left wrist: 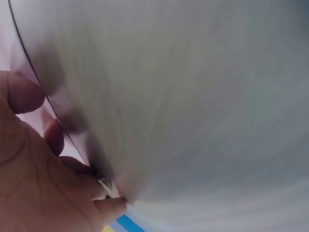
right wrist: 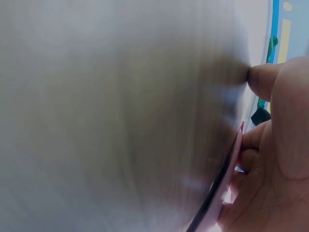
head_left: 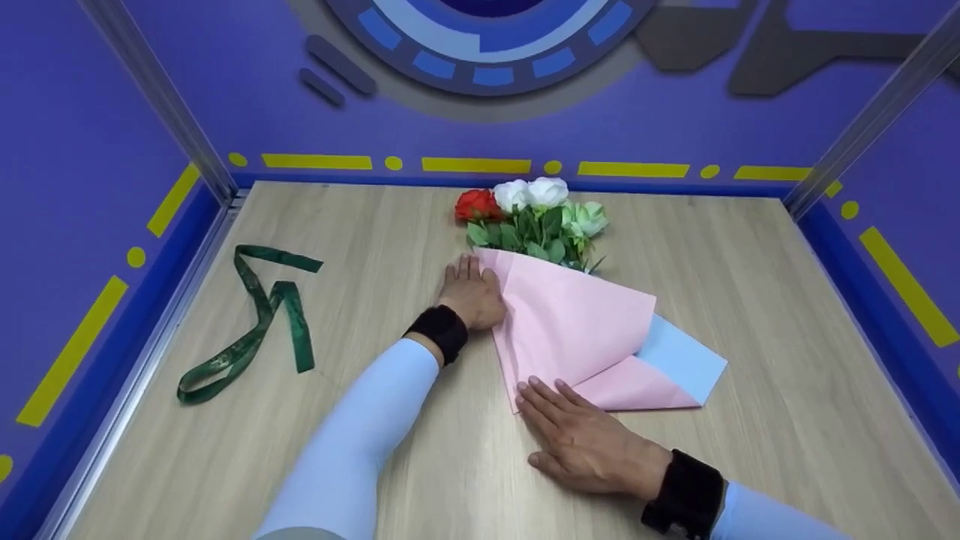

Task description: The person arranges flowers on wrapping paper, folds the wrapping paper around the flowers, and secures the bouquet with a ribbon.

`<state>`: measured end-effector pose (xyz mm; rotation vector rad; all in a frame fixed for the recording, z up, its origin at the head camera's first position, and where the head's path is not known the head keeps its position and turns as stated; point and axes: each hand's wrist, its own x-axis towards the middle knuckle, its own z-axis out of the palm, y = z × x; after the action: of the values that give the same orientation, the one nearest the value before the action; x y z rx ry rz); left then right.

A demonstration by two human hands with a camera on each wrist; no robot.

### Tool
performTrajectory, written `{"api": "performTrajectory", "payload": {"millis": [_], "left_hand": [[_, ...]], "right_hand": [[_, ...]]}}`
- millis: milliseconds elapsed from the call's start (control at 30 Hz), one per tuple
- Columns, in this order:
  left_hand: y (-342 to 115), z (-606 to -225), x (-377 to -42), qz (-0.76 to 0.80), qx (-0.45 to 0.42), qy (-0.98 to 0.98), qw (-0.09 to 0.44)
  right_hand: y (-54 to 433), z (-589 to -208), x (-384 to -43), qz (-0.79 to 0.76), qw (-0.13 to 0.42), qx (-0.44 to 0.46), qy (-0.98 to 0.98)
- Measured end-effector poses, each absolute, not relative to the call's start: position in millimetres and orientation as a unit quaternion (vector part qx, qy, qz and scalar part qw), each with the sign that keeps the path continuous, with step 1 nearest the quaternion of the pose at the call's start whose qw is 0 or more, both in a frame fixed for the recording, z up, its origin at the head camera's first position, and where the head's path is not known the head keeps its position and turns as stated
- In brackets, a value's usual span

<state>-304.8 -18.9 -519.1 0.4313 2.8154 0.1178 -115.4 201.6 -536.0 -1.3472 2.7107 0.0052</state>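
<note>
A bouquet lies on the table, its red rose (head_left: 478,205), white roses (head_left: 529,195) and pale green flower (head_left: 586,218) showing above pink wrapping paper (head_left: 574,315). Along the paper's upper left edge rests my left hand (head_left: 474,297), fingers extended toward the flowers. In the left wrist view the paper's edge runs beside its fingers. My right hand (head_left: 589,442) presses the lower front of the wrap with extended fingers, thumb apart on the tabletop. Light blue paper (head_left: 682,356) shows from under the pink on the right. The stems are hidden inside the wrap.
A dark green ribbon (head_left: 259,326) lies in loose bends on the left of the wooden table (head_left: 375,232). Blue-purple panels (head_left: 480,135) with yellow marks enclose the back and sides, with metal posts (head_left: 161,97) at the corners.
</note>
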Motion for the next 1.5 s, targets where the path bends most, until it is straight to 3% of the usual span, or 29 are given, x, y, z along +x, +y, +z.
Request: {"api": "performTrajectory", "payload": {"millis": [433, 633, 767, 900, 1133, 1367, 1500], "left_hand": [[-16.7, -514.2, -316.6, 0.043, 0.156, 0.971, 0.174], [-19.0, -513.4, -312.4, 0.015, 0.129, 0.980, 0.152], [-12.8, -509.5, -289.9, -0.030, 0.121, 0.987, 0.100], [-3.7, -501.9, -250.5, -0.038, 0.179, 0.981, 0.060], [-7.7, -500.5, -190.9, 0.031, 0.281, 0.948, 0.145], [-13.0, -514.2, -172.9, 0.049, 0.302, 0.940, 0.150], [-13.7, -517.4, -172.8, 0.036, 0.306, 0.941, 0.142]], "right_hand": [[201.3, -535.5, -115.6, 0.005, 0.054, -0.444, 0.894], [199.4, -537.0, -116.7, -0.008, 0.064, -0.445, 0.893], [200.3, -540.0, -116.6, -0.026, 0.063, -0.449, 0.891], [204.2, -541.3, -116.9, -0.058, 0.060, -0.444, 0.892], [213.3, -537.3, -120.5, -0.198, 0.097, -0.372, 0.901], [216.3, -544.0, -107.3, -0.081, -0.016, -0.421, 0.903], [212.4, -546.7, -97.9, -0.028, -0.004, -0.420, 0.907]]}}
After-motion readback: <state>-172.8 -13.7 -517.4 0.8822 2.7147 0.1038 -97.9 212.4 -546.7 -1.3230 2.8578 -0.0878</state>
